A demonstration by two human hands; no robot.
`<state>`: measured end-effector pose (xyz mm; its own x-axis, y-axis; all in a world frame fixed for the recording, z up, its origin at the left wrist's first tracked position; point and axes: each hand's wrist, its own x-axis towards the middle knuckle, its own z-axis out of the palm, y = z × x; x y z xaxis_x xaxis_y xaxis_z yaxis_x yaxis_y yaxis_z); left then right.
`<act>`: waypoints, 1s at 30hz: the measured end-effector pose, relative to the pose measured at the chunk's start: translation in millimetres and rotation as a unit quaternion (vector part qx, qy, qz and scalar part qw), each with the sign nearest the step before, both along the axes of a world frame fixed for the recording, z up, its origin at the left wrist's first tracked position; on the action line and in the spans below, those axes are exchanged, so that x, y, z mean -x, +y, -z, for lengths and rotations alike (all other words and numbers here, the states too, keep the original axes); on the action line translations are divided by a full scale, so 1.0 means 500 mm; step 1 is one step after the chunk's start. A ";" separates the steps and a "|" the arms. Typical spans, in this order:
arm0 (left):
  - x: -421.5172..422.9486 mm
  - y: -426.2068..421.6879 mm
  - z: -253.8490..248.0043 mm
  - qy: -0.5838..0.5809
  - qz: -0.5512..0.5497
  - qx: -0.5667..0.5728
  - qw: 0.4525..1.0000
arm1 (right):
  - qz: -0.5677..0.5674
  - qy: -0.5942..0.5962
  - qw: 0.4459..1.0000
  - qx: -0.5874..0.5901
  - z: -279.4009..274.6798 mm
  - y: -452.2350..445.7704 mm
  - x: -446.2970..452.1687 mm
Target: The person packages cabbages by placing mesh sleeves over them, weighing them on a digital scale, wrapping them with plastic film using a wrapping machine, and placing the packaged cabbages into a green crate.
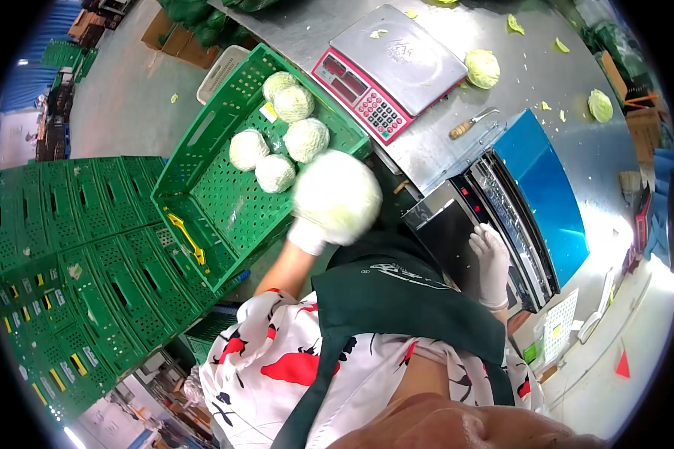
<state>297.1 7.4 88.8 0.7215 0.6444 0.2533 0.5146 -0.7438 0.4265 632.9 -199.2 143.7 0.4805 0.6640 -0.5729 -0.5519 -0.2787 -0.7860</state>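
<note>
A pale round cabbage (338,196), smeared by motion, rests in my left hand (307,235) beside the crate's near edge. The white-gloved fingers are mostly hidden by it. Several whitish, wrapped-looking cabbages (307,140) lie in the green crate (225,247). My gloved right hand (493,266) has its fingers stretched out over the edge of a film-wrapping machine (445,232) and holds nothing that I can see. A blue sheet or panel (543,194) covers the machine's far side.
A red-and-white weighing scale (389,75) stands on the metal table (442,153). Near it lie a curved knife (472,123), two unwrapped cabbages (482,69) and loose leaves (515,25). Stacked green crates (82,262) rise at the left, and cardboard boxes (180,41) sit behind.
</note>
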 end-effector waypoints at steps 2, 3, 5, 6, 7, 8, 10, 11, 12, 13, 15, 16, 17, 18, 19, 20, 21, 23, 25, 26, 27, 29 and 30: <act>0.131 0.066 -0.009 0.183 -0.121 0.043 0.975 | -0.032 -0.002 0.999 0.003 -0.009 0.024 -0.003; 0.229 0.102 0.058 -0.011 -0.168 0.185 0.968 | -0.031 -0.005 0.999 0.007 -0.025 0.037 0.005; 0.400 0.121 0.160 -0.329 -0.251 0.398 0.819 | -0.040 -0.030 0.999 0.021 -0.027 0.044 0.011; 0.469 0.118 0.177 -0.443 -0.287 0.470 0.707 | -0.043 -0.042 0.998 0.029 -0.026 0.041 0.015; 0.518 0.114 0.183 -0.543 -0.311 0.528 0.575 | -0.031 -0.031 0.999 0.028 -0.014 0.030 0.015; 0.535 0.111 0.176 -0.625 -0.322 0.571 0.424 | -0.029 -0.023 0.999 0.034 -0.006 0.026 0.018; 0.568 0.074 0.191 -0.552 -0.440 0.575 0.414 | -0.017 -0.013 0.999 0.046 0.006 0.015 0.019; 0.603 0.047 0.231 -0.506 -0.432 0.598 0.448 | -0.019 -0.008 0.998 0.060 0.011 0.012 0.020; 0.667 0.027 0.313 -0.393 -0.487 0.568 0.534 | -0.031 -0.005 0.998 0.061 0.013 0.009 0.019; 0.711 0.019 0.363 -0.306 -0.531 0.582 0.535 | -0.040 -0.002 0.997 0.060 0.013 0.008 0.017; 0.627 0.058 0.301 -0.169 -0.647 0.434 0.604 | -0.050 -0.016 0.997 0.060 0.004 0.006 0.008; 0.551 0.094 0.226 -0.046 -0.668 0.349 0.656 | -0.060 -0.032 0.996 0.054 0.009 0.001 -0.001; 0.486 0.130 0.188 0.020 -0.646 0.188 0.740 | -0.058 -0.046 0.996 0.059 0.011 -0.002 -0.011; 0.422 0.163 0.155 0.078 -0.602 0.015 0.795 | -0.057 -0.058 0.995 0.063 0.012 -0.005 -0.022; 0.320 0.203 0.093 -0.038 -0.519 0.021 0.853 | -0.057 -0.081 0.992 0.072 0.012 -0.007 -0.030; 0.195 0.240 0.029 -0.151 -0.427 0.027 0.891 | -0.045 -0.084 0.993 0.071 0.008 -0.008 -0.038; 0.073 0.264 -0.021 -0.178 -0.359 0.066 0.914 | -0.043 -0.092 0.993 0.064 0.009 -0.013 -0.047; -0.167 0.311 -0.067 -0.197 -0.164 0.095 0.962 | -0.037 -0.101 0.993 0.055 0.008 -0.017 -0.063; -0.387 0.331 -0.060 -0.205 -0.042 0.113 0.971 | -0.042 -0.108 0.992 0.045 0.011 -0.028 -0.078; -0.483 0.348 -0.053 -0.165 0.037 0.044 0.985 | -0.043 -0.117 0.992 0.035 0.012 -0.036 -0.084; -0.576 0.369 -0.013 -0.132 0.071 0.003 0.989 | -0.055 -0.135 0.988 0.043 0.012 -0.046 -0.093; -0.721 0.396 0.001 0.022 0.059 -0.066 0.996 | -0.050 -0.151 0.986 0.055 -0.001 -0.069 -0.107; -0.797 0.390 0.006 0.095 0.059 -0.105 0.988 | -0.039 -0.156 0.985 0.061 -0.006 -0.084 -0.114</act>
